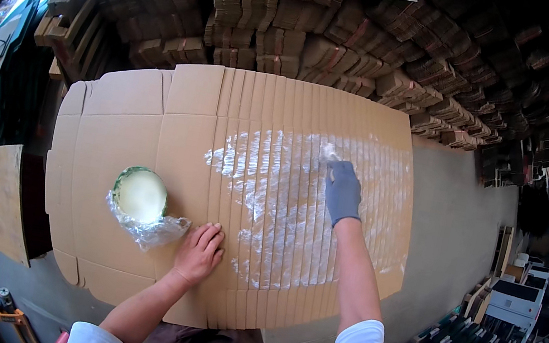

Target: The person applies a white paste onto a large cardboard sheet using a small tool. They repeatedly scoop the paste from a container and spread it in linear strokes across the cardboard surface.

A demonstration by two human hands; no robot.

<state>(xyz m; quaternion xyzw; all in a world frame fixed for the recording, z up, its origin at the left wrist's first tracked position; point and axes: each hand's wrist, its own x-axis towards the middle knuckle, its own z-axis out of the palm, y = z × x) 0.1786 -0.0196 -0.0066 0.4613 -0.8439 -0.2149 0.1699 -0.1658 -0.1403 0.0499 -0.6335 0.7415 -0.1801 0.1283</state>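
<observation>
Stacked high across twelve o'clock: bundles of flat cardboard (pixel 325 42), some tied with pink strapping. Below them, spread over the counter (pixel 454 223): a fan of folded carton blanks (pixel 170 147), overlapped like shingles so that one narrow strip of each lies bare, apparently to take the paste in a single pass. Smeared over those strips from the centre out toward three o'clock: white glue (pixel 286 188), wet and streaky. At nine o'clock of the fan, within easy reach: a round glue tub (pixel 140 194), full of pale paste, seated on crumpled clear plastic. Right hand (pixel 342 191), in a grey glove, arm stretched forward and almost straight, fingers closed around a small white applicator (pixel 328 153) at the far edge of the smear. Left hand (pixel 200 253), bare, fingers spread flat at six o'clock, pressing on the near blanks, probably to stop the fan sliding; holding nothing.
</observation>
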